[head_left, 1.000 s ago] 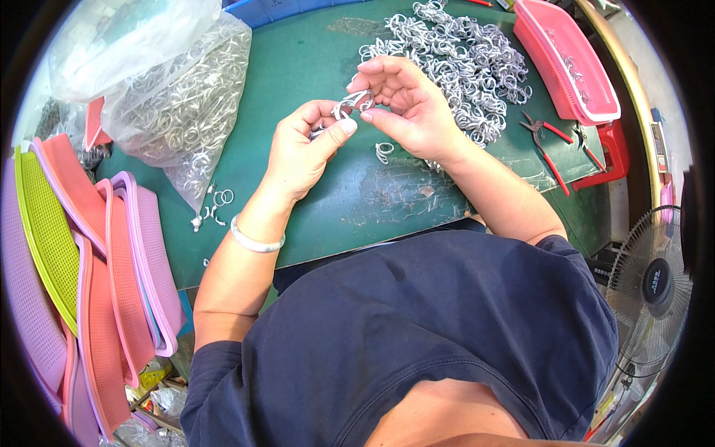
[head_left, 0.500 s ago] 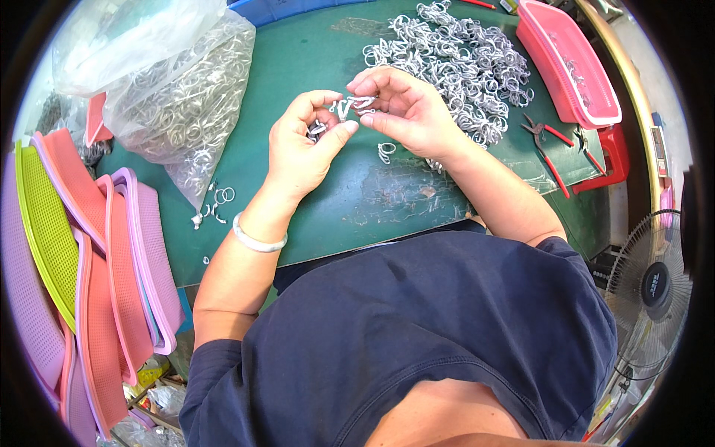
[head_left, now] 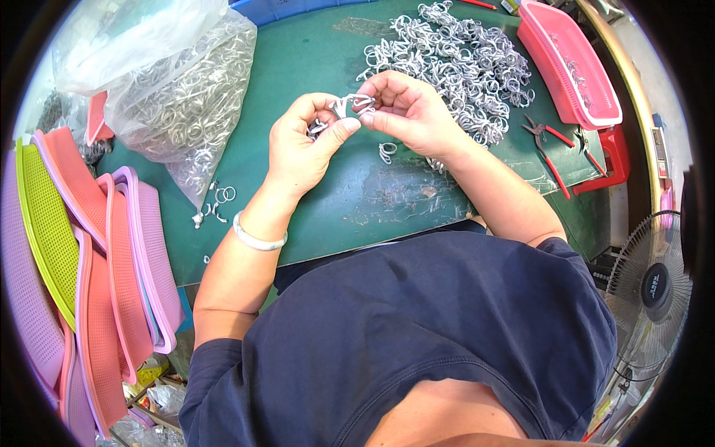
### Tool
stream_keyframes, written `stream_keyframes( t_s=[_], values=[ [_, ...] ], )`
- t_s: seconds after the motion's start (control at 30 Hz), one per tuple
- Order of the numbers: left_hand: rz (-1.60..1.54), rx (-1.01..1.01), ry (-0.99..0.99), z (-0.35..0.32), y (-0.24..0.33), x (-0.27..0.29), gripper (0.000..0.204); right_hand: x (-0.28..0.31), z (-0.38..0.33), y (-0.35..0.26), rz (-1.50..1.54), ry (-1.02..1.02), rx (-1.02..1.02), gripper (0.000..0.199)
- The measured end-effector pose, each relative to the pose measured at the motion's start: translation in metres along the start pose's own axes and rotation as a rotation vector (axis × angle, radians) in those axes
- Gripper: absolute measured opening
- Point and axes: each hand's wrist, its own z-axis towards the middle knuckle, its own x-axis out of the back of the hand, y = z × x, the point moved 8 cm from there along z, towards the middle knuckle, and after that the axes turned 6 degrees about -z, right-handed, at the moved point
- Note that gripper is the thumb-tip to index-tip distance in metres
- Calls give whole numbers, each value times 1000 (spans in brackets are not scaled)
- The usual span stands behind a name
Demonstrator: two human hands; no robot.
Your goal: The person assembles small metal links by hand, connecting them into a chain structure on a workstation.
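Observation:
Over the green table (head_left: pixel 313 231), both hands meet around a few small silvery metal rings (head_left: pixel 341 106). My left hand (head_left: pixel 307 141) is closed, with more rings tucked in its curled fingers and one pinched between thumb and forefinger. My right hand (head_left: pixel 406 112) pinches rings as well, its thumb and fingertips touching them. Just below it on the table lies a small coiled stack of rings (head_left: pixel 387 152). Beyond the right hand spreads a large heap of the same rings (head_left: pixel 477 59).
A clear plastic bag (head_left: pixel 179 104) full of rings stands at the left, with loose rings (head_left: pixel 223 195) beside it. Stacked plastic baskets (head_left: pixel 97 283) crowd the left side. Red-handled pliers (head_left: pixel 547 149), a pink basket (head_left: pixel 573 67) and a fan (head_left: pixel 652 287) are at the right.
The right fingers have curled in a little and closed more tightly on the rings. The left hand stays nearly in place.

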Motion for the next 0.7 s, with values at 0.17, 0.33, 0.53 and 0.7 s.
stream_keyframes(
  t_s=[0.17,0.33,0.53,0.7],
  values=[
    [-75,72,-16,1,-3,-3,18,0,-1,-2,-16,-19,-6,21],
    [-649,457,-26,0,-31,-3,21,-6,-3,-9,-160,-157,19,27],
    [-1140,556,-153,2,-37,-7,26,-17,-19,-22,-1088,-469,262,32],
    [-1035,541,-176,2,-38,-5,29,-15,-21,-10,-1206,-477,203,27]
  ],
)
